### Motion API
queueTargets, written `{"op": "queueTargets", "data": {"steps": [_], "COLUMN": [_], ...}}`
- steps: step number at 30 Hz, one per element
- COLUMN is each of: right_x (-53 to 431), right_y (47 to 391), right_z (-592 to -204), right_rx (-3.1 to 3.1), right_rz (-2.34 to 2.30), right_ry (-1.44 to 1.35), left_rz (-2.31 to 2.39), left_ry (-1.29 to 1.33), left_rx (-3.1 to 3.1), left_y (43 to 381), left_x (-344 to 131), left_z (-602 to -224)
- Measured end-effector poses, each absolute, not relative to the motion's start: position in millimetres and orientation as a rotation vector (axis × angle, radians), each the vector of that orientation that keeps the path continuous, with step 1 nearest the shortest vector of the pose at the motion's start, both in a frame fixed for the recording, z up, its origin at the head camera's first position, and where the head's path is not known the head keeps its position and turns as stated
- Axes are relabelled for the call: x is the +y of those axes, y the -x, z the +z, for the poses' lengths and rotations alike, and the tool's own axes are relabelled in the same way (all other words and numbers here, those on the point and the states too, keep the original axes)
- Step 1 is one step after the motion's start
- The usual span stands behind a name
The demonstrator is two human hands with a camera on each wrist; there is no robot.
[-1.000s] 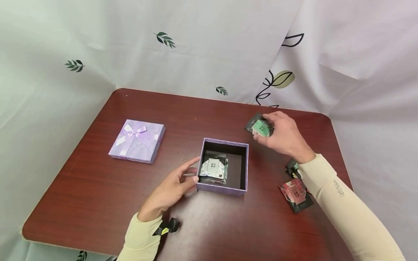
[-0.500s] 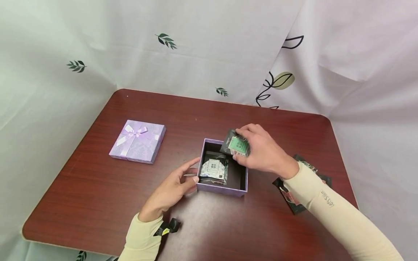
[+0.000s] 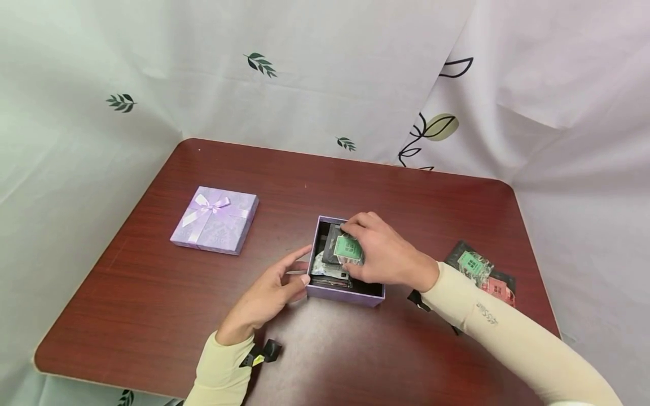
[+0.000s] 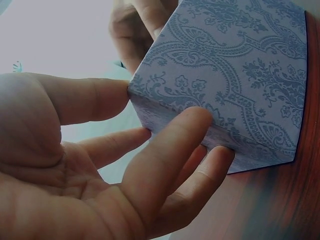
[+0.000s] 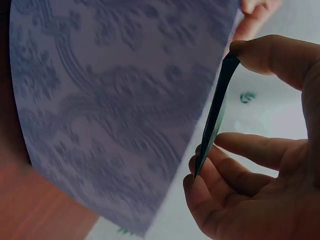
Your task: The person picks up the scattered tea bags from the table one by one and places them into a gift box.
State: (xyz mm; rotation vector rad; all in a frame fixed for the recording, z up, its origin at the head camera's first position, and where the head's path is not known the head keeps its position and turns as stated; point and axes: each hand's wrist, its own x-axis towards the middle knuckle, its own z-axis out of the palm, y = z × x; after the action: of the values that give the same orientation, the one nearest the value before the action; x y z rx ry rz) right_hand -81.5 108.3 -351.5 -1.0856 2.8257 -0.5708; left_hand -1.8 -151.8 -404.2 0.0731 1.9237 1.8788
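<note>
In the head view my right hand point(image 3: 381, 251) pinches a flat dark tea bag sachet with a green label point(image 3: 348, 247), thumb on one edge and fingertips on the opposite one. It is over the left part of an open purple patterned box point(image 3: 345, 295). Beneath it, a pale sachet point(image 3: 327, 269) tops a small pile in the box. My left hand point(image 3: 266, 293) rests its fingertips and thumb against the outside of the box at the left side and near corner. The right wrist view has the sachet point(image 5: 215, 115) edge-on between thumb and fingertips, beside the box wall point(image 5: 110, 110).
A purple lid with a ribbon bow point(image 3: 214, 220) lies left on the reddish-brown table point(image 3: 284, 180). To the right are a green-labelled sachet point(image 3: 471, 263) and a red-labelled one point(image 3: 499, 288), partly behind the right sleeve point(image 3: 487, 316). Patterned white cloth point(image 3: 304, 96) hangs behind.
My right hand has carried the green-labelled sachet leftward and nearer, from the table's right side to over the pile in the box. The left hand has stayed at the box.
</note>
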Motion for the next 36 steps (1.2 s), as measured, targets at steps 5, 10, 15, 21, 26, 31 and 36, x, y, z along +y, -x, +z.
{"op": "queueTargets", "data": {"steps": [5,10,15,21,26,31,36], "right_x": [96.0,85.1,78.5,74.5,72.0,70.9,71.7], "right_y": [82.5,83.8,85.1,86.5,86.5,86.6,85.4], "right_z": [-365.5,-378.3,-388.2,-393.0,-392.6,-392.3,-389.0], "right_rx": [2.809,2.793,2.779,2.751,2.719,2.714,2.709], "right_rz": [-0.483,-0.39,-0.334,-0.291,-0.265,-0.263,-0.31], "right_ry": [1.127,1.151,1.153,1.145,1.138,1.132,1.121], "left_rz": [1.877,1.871,1.847,1.838,1.843,1.841,1.855], "left_ry": [-0.063,-0.075,-0.075,-0.076,-0.078,-0.071,-0.075], "left_rx": [1.918,1.919,1.933,1.948,1.952,1.947,1.933], "left_y": [2.1,2.5,2.8,2.7,2.8,2.5,2.2], "left_x": [-152.3,-152.3,-151.0,-150.9,-151.4,-152.1,-152.6], "left_z": [-403.9,-404.1,-403.3,-402.3,-402.5,-403.5,-405.0]}}
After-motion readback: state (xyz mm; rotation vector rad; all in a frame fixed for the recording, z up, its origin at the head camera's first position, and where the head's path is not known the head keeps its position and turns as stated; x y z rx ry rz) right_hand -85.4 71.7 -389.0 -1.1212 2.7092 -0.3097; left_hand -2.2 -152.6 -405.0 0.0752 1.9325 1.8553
